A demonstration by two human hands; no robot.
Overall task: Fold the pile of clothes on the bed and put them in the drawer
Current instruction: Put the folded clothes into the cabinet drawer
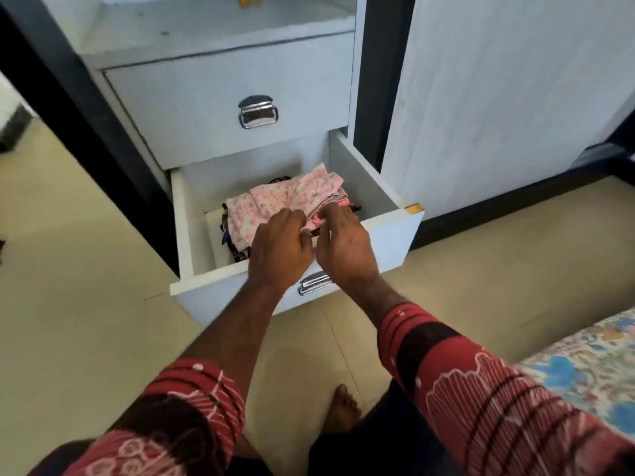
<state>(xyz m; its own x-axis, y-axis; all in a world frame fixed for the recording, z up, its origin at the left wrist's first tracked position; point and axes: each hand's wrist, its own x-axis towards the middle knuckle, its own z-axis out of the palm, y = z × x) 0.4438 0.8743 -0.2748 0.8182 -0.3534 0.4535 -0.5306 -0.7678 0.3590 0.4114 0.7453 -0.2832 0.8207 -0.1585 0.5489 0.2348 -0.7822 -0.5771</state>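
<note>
We found the lower drawer [388,231] pulled open, with a folded pink floral garment [275,201] lying on top of darker clothes [233,249] inside it. Both hands reached in over the drawer front. The left hand [280,250] rested on the garment's near edge, fingers curled; the right hand [343,249] pinched the pink fabric at its right side. The upper drawer [223,97] was closed. A floral bed sheet [591,369] showed at lower right.
</note>
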